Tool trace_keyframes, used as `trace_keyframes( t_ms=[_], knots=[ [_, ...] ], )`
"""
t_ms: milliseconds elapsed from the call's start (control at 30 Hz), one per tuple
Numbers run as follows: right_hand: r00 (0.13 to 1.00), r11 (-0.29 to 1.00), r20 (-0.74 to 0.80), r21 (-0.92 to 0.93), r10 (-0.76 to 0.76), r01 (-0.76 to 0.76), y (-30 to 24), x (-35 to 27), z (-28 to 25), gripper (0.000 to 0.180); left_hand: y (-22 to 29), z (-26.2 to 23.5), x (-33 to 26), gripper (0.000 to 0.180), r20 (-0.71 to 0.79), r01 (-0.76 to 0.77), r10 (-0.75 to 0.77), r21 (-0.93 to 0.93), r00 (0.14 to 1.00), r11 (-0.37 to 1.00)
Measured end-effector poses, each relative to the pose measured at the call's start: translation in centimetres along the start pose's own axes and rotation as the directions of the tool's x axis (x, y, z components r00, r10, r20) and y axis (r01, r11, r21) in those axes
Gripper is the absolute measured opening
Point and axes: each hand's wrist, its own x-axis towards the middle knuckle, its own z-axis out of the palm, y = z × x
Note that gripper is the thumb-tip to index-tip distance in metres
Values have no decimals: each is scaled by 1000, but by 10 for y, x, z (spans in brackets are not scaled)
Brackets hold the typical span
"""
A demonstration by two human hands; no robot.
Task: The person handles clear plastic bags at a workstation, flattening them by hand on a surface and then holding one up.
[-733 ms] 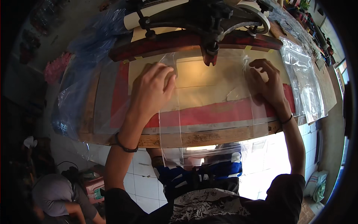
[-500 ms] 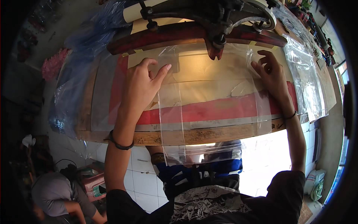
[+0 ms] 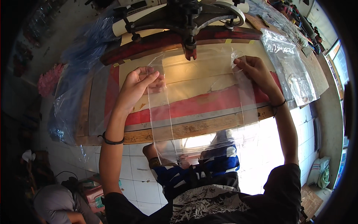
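Observation:
A clear plastic sheet [image 3: 201, 112], which looks like a bag with folded sides, is stretched between my two hands. Its lower end hangs past the table's near edge over my lap. My left hand [image 3: 140, 87] pinches its left edge between thumb and fingers, and some fingers show through the film. At the far right corner, my right hand [image 3: 253, 71] pinches the sheet with thumb and forefinger. Just beyond the sheet lies a long red bar [image 3: 149, 48] of a press, carried by a dark metal frame [image 3: 179, 20]. Under the sheet is a yellowish work surface with a red strip [image 3: 201, 102].
Stacked clear plastic bags [image 3: 289, 71] lie at the right. A heap of bluish plastic film [image 3: 74, 89] covers the left side. The wooden table edge [image 3: 194, 128] runs in front of me. Another person [image 3: 59, 203] is bent over at the lower left, beside a pink stool [image 3: 93, 196].
Both hands have closed from loosely curled, open fingers into pinches on the plastic sheet. My view has shifted, so the press and table appear farther left.

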Motion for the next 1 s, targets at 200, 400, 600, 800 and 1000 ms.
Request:
trace_keyframes(
  t_ms=[200, 400, 600, 800, 1000],
  knots=[
    [999, 999, 41, -12, 33, -33, -17, -13, 3, 31, -3, -4, -2, 35, 28, 0, -1, 64, 1000, 998],
    [999, 1000, 50, -2, 15, -15, -15, -10, 1, 30, -4, -2, 2, 33, -9, 18, -17, 64, 1000, 998],
    [997, 996, 48, -69, 61, -58, -16, -8, 2, 30, -6, 1, 3, 32, -43, 10, -7, 69, 999, 998],
    [988, 999, 154, -34, 27, -23, -17, -8, -2, 30, -4, 1, 1, 33, -9, 22, -21, 88, 1000, 996],
    [996, 999, 83, 6, -39, 39, -6, -5, 2, 32, -4, 0, 2, 30, -12, 32, -31, 69, 999, 997]
  ],
)
